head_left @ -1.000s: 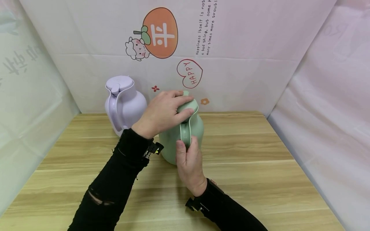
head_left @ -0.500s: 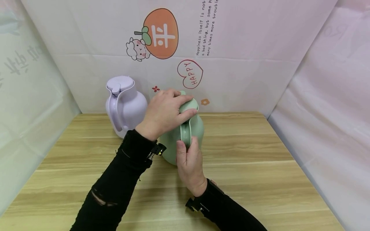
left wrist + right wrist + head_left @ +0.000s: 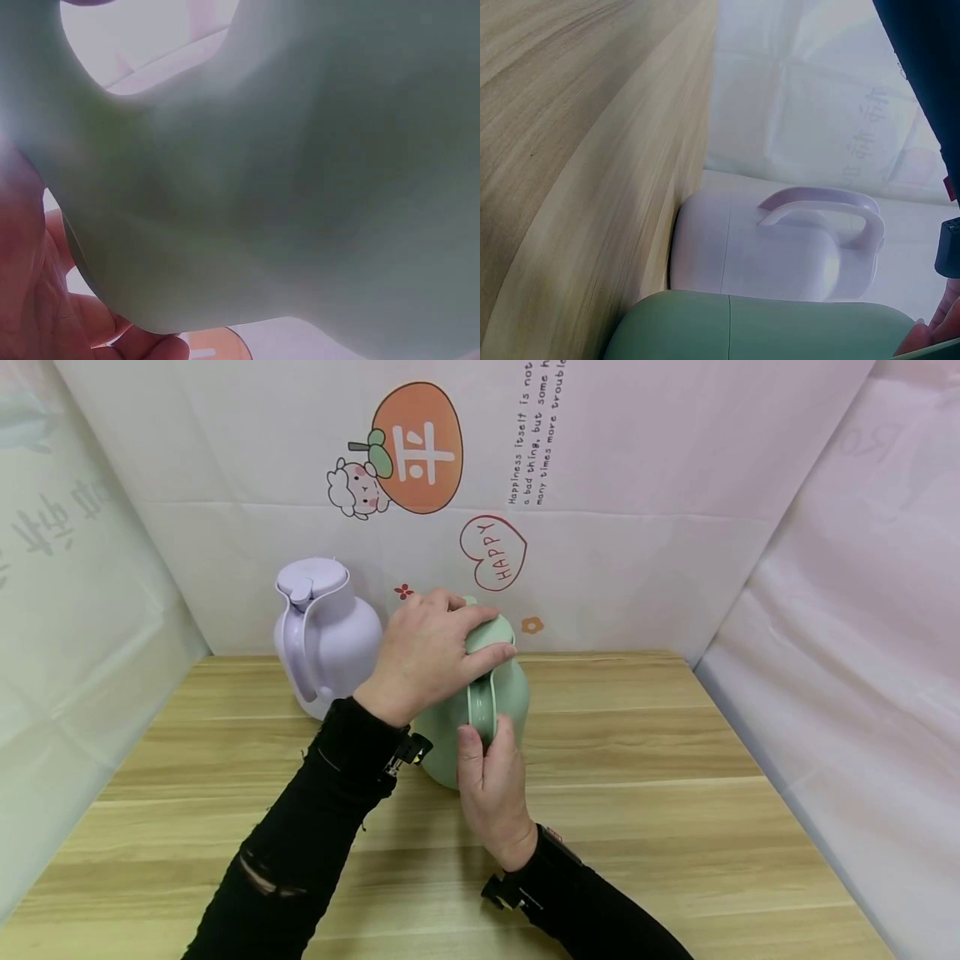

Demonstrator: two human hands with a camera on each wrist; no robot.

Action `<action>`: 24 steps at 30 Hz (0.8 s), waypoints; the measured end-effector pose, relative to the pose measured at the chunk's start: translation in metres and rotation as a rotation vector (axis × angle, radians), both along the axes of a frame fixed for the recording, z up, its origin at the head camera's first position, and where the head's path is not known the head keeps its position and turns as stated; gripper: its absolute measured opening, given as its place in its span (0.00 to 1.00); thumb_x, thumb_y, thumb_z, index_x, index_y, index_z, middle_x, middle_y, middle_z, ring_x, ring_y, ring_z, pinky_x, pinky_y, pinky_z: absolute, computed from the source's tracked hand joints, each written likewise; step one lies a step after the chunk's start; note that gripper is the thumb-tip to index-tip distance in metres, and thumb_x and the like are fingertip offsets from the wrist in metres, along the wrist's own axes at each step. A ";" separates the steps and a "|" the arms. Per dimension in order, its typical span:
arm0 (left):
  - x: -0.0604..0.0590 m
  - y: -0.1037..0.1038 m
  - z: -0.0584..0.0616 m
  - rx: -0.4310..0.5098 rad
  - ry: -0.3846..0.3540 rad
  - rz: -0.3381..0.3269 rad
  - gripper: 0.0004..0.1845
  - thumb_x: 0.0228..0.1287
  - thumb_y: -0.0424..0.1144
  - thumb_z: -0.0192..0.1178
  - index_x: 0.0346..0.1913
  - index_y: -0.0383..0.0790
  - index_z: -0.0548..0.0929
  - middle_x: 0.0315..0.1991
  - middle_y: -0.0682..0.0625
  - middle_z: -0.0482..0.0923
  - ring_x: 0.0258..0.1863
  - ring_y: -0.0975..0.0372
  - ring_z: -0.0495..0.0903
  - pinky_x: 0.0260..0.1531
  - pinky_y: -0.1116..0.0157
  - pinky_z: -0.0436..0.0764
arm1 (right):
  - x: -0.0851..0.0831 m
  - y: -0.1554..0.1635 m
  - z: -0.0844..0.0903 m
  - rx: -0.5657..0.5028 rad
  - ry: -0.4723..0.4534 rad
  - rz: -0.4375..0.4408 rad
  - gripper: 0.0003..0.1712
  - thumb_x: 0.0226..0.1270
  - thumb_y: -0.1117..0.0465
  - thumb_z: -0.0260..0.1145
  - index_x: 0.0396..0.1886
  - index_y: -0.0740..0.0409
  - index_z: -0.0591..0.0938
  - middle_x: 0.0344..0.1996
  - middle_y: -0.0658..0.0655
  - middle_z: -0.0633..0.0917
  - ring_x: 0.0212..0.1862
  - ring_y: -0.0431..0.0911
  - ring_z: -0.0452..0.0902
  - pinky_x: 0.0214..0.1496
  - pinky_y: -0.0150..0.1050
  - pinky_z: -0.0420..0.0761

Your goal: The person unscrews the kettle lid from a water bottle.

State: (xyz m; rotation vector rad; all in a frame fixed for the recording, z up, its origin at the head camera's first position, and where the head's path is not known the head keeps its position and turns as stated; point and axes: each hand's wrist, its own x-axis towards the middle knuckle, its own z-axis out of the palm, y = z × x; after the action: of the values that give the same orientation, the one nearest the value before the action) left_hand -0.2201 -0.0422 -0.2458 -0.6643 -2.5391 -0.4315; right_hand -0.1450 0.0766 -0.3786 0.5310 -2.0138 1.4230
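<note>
My left hand (image 3: pixel 427 647) sits slightly further right on the lid (image 3: pixel 486 633) than a second ago, thumb slid across the near edge; the tab at the lid's far side (image 3: pixel 471 600) shows a touch further left. Right hand (image 3: pixel 497 789) hasn't moved.

Grip: left fingers and thumb clasp the lid, right wraps the handle (image 3: pixel 482 700) with thumb on its near side. Green jug (image 3: pixel 513 689) stands upright on the wooden table (image 3: pixel 637 793), roughly mid-table, handle toward me.

Handling — looks like smooth, rigid plastic, so no give, and probably slick on the bulging body. Weight I can't tell; likely heavier if filled. Best hold is the handle for steadying, plus the lid's rim from above. A hard knock or drop could damage it, I'd guess.

Containers: two. Green jug has its lid on top, inside hidden. Purple jug (image 3: pixel 345 639) stands upright behind and to my left, lid on — contents not visible either.
</note>
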 end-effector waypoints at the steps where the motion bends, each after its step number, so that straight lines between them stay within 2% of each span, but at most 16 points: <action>1: 0.000 0.000 0.000 0.001 0.000 0.001 0.27 0.67 0.68 0.59 0.60 0.58 0.87 0.54 0.44 0.84 0.54 0.51 0.79 0.53 0.49 0.77 | 0.000 0.000 0.000 0.001 0.000 0.000 0.13 0.86 0.56 0.52 0.50 0.63 0.70 0.19 0.48 0.72 0.21 0.36 0.68 0.24 0.33 0.72; 8: 0.000 -0.003 -0.002 -0.002 0.006 0.007 0.29 0.68 0.70 0.59 0.62 0.58 0.87 0.57 0.43 0.83 0.57 0.48 0.79 0.53 0.46 0.78 | 0.000 0.001 -0.001 -0.003 -0.001 0.016 0.11 0.85 0.58 0.52 0.51 0.64 0.70 0.19 0.48 0.72 0.20 0.36 0.67 0.23 0.33 0.72; 12: -0.002 -0.004 -0.001 -0.008 0.000 -0.010 0.32 0.69 0.71 0.57 0.65 0.56 0.85 0.63 0.40 0.80 0.62 0.44 0.77 0.57 0.43 0.77 | 0.000 0.000 -0.001 -0.008 -0.006 0.025 0.11 0.86 0.58 0.52 0.52 0.64 0.70 0.19 0.48 0.72 0.20 0.36 0.67 0.22 0.33 0.72; 15: -0.004 -0.007 0.000 0.004 -0.022 -0.074 0.32 0.72 0.67 0.56 0.69 0.53 0.81 0.69 0.39 0.75 0.69 0.44 0.73 0.65 0.42 0.73 | 0.001 0.000 -0.001 -0.007 -0.011 0.029 0.12 0.86 0.58 0.51 0.52 0.64 0.70 0.19 0.47 0.72 0.20 0.36 0.67 0.23 0.33 0.72; 19: -0.006 -0.010 0.002 0.015 -0.056 -0.204 0.29 0.77 0.59 0.54 0.73 0.49 0.77 0.75 0.42 0.70 0.75 0.48 0.69 0.75 0.48 0.65 | 0.001 0.000 -0.001 -0.012 -0.017 0.039 0.11 0.86 0.58 0.51 0.52 0.63 0.69 0.19 0.47 0.72 0.19 0.36 0.68 0.23 0.34 0.73; 21: -0.008 -0.011 0.003 0.008 -0.073 -0.255 0.27 0.79 0.55 0.51 0.72 0.49 0.78 0.75 0.44 0.70 0.76 0.51 0.67 0.77 0.52 0.63 | 0.000 0.000 -0.001 -0.013 -0.017 0.039 0.11 0.86 0.58 0.52 0.51 0.63 0.70 0.19 0.47 0.72 0.19 0.36 0.68 0.23 0.34 0.73; 24: -0.009 -0.012 0.004 -0.024 -0.106 -0.294 0.24 0.80 0.50 0.46 0.71 0.50 0.79 0.75 0.46 0.71 0.77 0.55 0.67 0.78 0.57 0.61 | 0.000 0.001 -0.001 -0.015 -0.016 0.037 0.10 0.86 0.58 0.52 0.51 0.63 0.70 0.19 0.48 0.72 0.19 0.36 0.68 0.23 0.34 0.73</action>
State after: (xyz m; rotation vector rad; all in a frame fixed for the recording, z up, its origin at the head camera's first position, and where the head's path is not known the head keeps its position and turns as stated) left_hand -0.2287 -0.0538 -0.2422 -1.0562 -2.5553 -0.5487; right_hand -0.1452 0.0773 -0.3797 0.5545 -2.0140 1.4681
